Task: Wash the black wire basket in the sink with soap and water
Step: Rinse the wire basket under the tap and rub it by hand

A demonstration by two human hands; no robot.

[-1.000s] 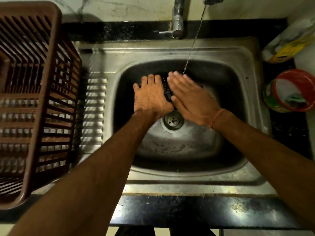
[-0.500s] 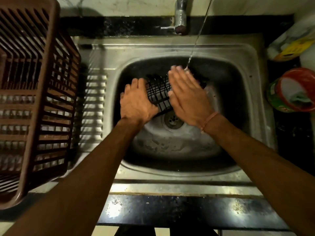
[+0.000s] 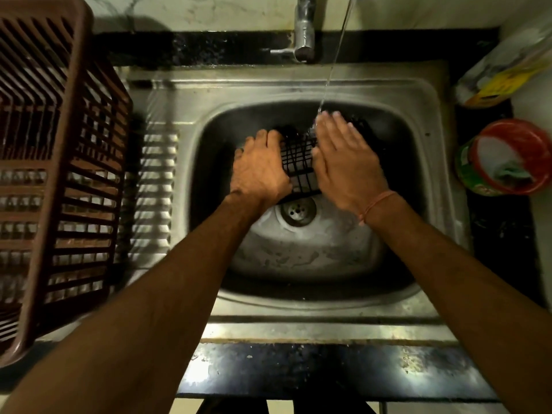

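Observation:
The black wire basket (image 3: pixel 299 162) sits in the steel sink (image 3: pixel 298 258), above the drain, mostly hidden between my hands. My left hand (image 3: pixel 260 167) grips its left side with fingers curled over the wires. My right hand (image 3: pixel 343 162) lies flat with fingers together, pressed against the basket's right side. A thin stream of water (image 3: pixel 334 58) falls from the tap (image 3: pixel 303 28) onto my right fingertips and the basket's far edge.
A brown slatted plastic crate (image 3: pixel 56 174) stands on the draining board at left. At right on the black counter are a red-rimmed soap tub (image 3: pixel 504 158) with a scrubber inside and a yellow and white packet (image 3: pixel 501 76). The drain (image 3: pixel 297 210) lies open below the basket.
My left hand moved left off the basket, then came back onto its left side. My right hand stayed flat on the basket under the running water. More of the wire grid shows between the hands.

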